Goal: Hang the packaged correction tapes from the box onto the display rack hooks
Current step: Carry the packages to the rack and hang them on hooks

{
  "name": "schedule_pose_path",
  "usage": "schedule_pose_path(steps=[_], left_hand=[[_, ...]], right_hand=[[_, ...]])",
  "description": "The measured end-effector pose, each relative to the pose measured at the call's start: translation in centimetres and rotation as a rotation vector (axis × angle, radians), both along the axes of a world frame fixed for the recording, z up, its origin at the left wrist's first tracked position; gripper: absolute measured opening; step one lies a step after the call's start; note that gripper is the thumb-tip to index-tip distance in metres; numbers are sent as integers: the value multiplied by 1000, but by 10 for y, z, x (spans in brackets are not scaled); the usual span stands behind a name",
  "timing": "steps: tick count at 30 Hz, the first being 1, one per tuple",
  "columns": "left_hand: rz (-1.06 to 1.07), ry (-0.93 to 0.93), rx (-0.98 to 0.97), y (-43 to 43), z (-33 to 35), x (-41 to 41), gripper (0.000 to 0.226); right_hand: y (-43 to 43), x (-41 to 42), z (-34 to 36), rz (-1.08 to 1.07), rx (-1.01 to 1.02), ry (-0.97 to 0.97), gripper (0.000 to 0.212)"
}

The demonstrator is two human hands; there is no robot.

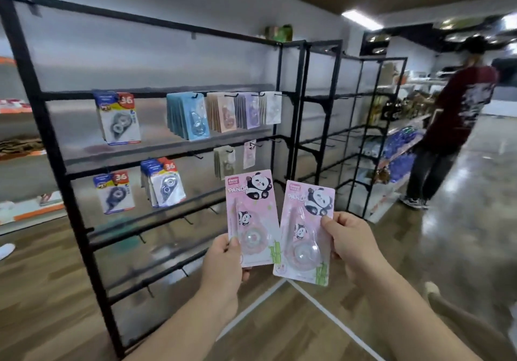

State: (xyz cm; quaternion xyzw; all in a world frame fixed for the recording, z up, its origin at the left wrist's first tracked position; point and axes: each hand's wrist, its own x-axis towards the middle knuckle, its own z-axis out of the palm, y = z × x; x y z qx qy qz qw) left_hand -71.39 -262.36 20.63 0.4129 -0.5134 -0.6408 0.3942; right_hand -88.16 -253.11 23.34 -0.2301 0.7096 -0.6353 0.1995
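You hold two pink panda-print packs upright and just beside each other: the left pack (251, 218) nearly straight, the right pack (305, 232) tilted, each with a clear blister over a round tape. Behind them the black rack (53, 148) carries hung packs (187, 116) in blue, tan, purple and white; hooks (187, 220) jut from its lower bars

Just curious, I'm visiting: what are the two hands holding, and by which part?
The left hand pinches the left panda pack at its lower left edge; the right hand pinches the right panda pack at its right edge.
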Motion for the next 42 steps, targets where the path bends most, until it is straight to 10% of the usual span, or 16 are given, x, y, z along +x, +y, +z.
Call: schedule_pose_path(steps=[19, 42], left_hand=[[212, -74, 122, -176, -25, -305, 19], [476, -91, 163, -405, -49, -384, 24]], right_hand=[[-214, -333, -13, 211, 34, -27, 23], [-539, -433, -75, 474, 262, -20, 17]])
